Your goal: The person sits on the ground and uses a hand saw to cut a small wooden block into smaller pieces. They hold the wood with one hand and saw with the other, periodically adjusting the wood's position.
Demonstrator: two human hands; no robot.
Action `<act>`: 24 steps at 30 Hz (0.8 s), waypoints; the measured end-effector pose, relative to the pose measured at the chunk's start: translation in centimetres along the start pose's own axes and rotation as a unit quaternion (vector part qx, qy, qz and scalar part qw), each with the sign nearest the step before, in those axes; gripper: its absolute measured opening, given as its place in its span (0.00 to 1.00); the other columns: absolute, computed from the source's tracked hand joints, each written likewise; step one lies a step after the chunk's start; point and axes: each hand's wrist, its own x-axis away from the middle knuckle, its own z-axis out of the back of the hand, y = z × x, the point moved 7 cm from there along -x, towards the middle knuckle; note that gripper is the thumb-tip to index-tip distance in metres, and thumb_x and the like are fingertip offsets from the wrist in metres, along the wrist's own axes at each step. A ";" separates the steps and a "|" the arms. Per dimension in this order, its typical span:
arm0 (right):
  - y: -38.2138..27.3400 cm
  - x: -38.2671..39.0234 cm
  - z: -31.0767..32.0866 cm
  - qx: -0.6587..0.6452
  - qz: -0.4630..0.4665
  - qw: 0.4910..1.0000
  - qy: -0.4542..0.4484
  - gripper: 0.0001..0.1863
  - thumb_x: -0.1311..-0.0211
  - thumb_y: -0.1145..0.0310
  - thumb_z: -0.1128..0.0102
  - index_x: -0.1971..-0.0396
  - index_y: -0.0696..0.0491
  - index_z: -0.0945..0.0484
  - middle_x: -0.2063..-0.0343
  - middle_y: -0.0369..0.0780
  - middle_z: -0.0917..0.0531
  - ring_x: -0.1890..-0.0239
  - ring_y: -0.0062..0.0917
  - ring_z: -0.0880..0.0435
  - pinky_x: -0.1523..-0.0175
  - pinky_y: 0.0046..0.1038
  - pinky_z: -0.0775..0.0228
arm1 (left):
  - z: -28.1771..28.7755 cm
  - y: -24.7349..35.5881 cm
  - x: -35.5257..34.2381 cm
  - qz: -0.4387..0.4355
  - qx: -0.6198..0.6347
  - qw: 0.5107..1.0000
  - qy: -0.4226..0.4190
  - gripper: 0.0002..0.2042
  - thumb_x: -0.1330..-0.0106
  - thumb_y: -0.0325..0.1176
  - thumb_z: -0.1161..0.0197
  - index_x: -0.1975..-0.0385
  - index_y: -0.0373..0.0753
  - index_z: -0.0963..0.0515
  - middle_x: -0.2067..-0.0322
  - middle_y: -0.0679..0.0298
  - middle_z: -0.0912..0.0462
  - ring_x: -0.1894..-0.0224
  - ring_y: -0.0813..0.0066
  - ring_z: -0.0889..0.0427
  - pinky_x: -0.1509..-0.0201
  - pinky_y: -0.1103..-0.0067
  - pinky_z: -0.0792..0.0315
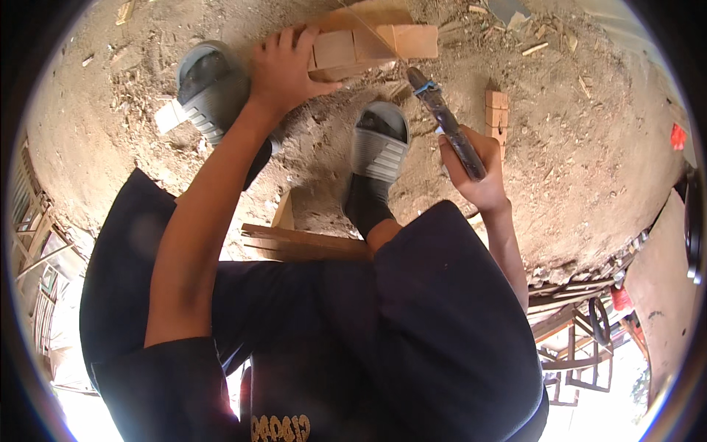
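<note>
My left hand (283, 77) grips the left end of a wooden block (335, 51) on the dirt, fingers spread over it and thumb along its near side. Lines cross the block's light top, and its right end (416, 41) looks paler. In my right hand (475, 173) is a dark, stick-like tool handle (445, 118), closed in the fingers, with a blue tie near its far end. From that end a thin straight line, perhaps a blade seen edge-on, runs up and left across the wood. The tool's exact kind cannot be made out.
My sandalled feet (379, 144) stand near the block. A notched wooden piece (497, 114) lies right of my right hand. Boards (302, 243) lie below my legs. Wood scraps (535, 48) litter the dirt. A wooden frame (582, 361) stands at lower right.
</note>
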 end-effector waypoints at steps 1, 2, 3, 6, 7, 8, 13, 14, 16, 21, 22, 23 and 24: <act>0.8 1.2 0.3 -0.010 -0.022 1.000 0.004 0.09 0.36 0.76 0.42 0.78 0.59 0.25 0.86 0.33 0.28 0.83 0.12 0.34 0.79 0.23 0.45 | 0.3 -0.1 0.2 0.009 -0.002 1.000 -0.003 0.45 0.61 0.62 0.24 0.41 0.44 0.29 0.48 0.58 0.25 0.47 0.58 0.24 0.46 0.60 0.31; 2.0 3.8 1.6 -0.009 -0.046 0.999 0.018 0.09 0.36 0.76 0.42 0.78 0.59 0.25 0.86 0.33 0.28 0.83 0.12 0.34 0.79 0.24 0.45 | 0.1 0.4 -0.4 0.011 0.008 1.000 0.002 0.44 0.61 0.63 0.25 0.43 0.44 0.27 0.50 0.59 0.24 0.48 0.59 0.24 0.47 0.60 0.31; 3.4 5.6 2.3 -0.020 -0.058 0.998 0.023 0.10 0.36 0.76 0.42 0.78 0.59 0.24 0.86 0.33 0.28 0.83 0.12 0.34 0.79 0.24 0.45 | 0.5 0.6 -0.6 0.000 0.010 1.000 0.028 0.44 0.62 0.63 0.25 0.44 0.44 0.27 0.51 0.59 0.24 0.50 0.59 0.23 0.48 0.61 0.30; 5.2 11.8 3.7 0.098 -0.002 0.994 0.057 0.09 0.39 0.77 0.43 0.80 0.59 0.26 0.86 0.35 0.28 0.84 0.15 0.32 0.79 0.25 0.43 | 1.1 0.9 -0.4 -0.027 0.007 0.996 0.082 0.43 0.64 0.64 0.24 0.49 0.43 0.25 0.56 0.60 0.23 0.54 0.59 0.22 0.52 0.63 0.30; 5.6 12.6 3.8 0.115 -0.010 0.992 0.052 0.08 0.40 0.79 0.43 0.79 0.59 0.25 0.86 0.37 0.27 0.85 0.18 0.30 0.79 0.25 0.42 | 0.8 0.8 -0.4 -0.027 0.006 0.996 0.087 0.43 0.66 0.65 0.24 0.50 0.44 0.25 0.56 0.60 0.23 0.54 0.59 0.22 0.53 0.63 0.31; 6.2 13.2 3.7 0.130 -0.018 0.990 0.047 0.06 0.41 0.80 0.44 0.78 0.59 0.25 0.86 0.38 0.27 0.86 0.20 0.29 0.79 0.25 0.40 | 0.5 0.6 -0.3 -0.026 0.005 0.995 0.093 0.43 0.68 0.66 0.24 0.52 0.44 0.24 0.57 0.61 0.23 0.55 0.59 0.22 0.53 0.63 0.32; 1.6 1.3 0.6 -0.016 0.002 0.999 0.031 0.09 0.36 0.80 0.42 0.78 0.59 0.26 0.86 0.31 0.31 0.82 0.12 0.36 0.78 0.23 0.47 | 1.0 0.6 -0.9 -0.027 -0.009 0.998 0.061 0.40 0.63 0.62 0.24 0.51 0.42 0.26 0.58 0.60 0.24 0.55 0.58 0.23 0.53 0.65 0.28; 0.6 1.3 0.5 -0.005 -0.006 0.999 0.035 0.09 0.36 0.80 0.42 0.78 0.59 0.26 0.86 0.31 0.31 0.82 0.12 0.35 0.78 0.23 0.47 | 0.8 0.8 -0.7 -0.029 -0.004 0.998 0.059 0.40 0.63 0.62 0.24 0.51 0.42 0.26 0.58 0.60 0.24 0.55 0.58 0.23 0.53 0.64 0.28; 1.1 3.4 0.8 0.023 -0.017 0.999 0.040 0.09 0.37 0.79 0.42 0.79 0.59 0.26 0.86 0.32 0.29 0.83 0.12 0.34 0.78 0.23 0.45 | 0.8 1.2 -0.6 -0.036 0.002 0.997 0.074 0.40 0.65 0.64 0.24 0.54 0.43 0.25 0.59 0.60 0.25 0.56 0.58 0.23 0.54 0.65 0.30; 5.1 11.5 5.0 0.158 0.039 0.986 0.037 0.10 0.37 0.78 0.45 0.80 0.60 0.24 0.88 0.35 0.28 0.84 0.14 0.30 0.79 0.26 0.45 | 0.3 0.9 -0.1 -0.038 0.007 0.995 0.093 0.41 0.66 0.65 0.24 0.54 0.43 0.25 0.58 0.60 0.24 0.57 0.58 0.22 0.54 0.65 0.31; 4.4 10.3 5.1 0.149 0.039 0.987 0.039 0.10 0.37 0.78 0.45 0.79 0.60 0.24 0.88 0.35 0.29 0.84 0.14 0.30 0.79 0.26 0.44 | 0.3 0.9 -0.5 -0.042 0.014 0.994 0.097 0.41 0.66 0.65 0.24 0.54 0.43 0.25 0.58 0.60 0.24 0.56 0.58 0.22 0.54 0.64 0.31; 3.5 8.4 4.9 0.141 0.040 0.988 0.042 0.10 0.37 0.77 0.44 0.79 0.60 0.24 0.87 0.34 0.29 0.83 0.13 0.31 0.79 0.25 0.44 | 0.4 0.9 -0.8 -0.047 0.020 0.993 0.103 0.42 0.66 0.65 0.24 0.54 0.42 0.25 0.58 0.60 0.24 0.56 0.58 0.22 0.53 0.64 0.31; 3.8 5.6 3.3 0.052 -0.001 0.998 0.028 0.10 0.36 0.77 0.43 0.79 0.60 0.25 0.87 0.34 0.29 0.82 0.12 0.33 0.78 0.24 0.44 | 0.7 0.2 0.0 -0.039 0.006 0.995 0.090 0.42 0.66 0.65 0.24 0.54 0.42 0.25 0.58 0.60 0.24 0.56 0.58 0.22 0.53 0.64 0.31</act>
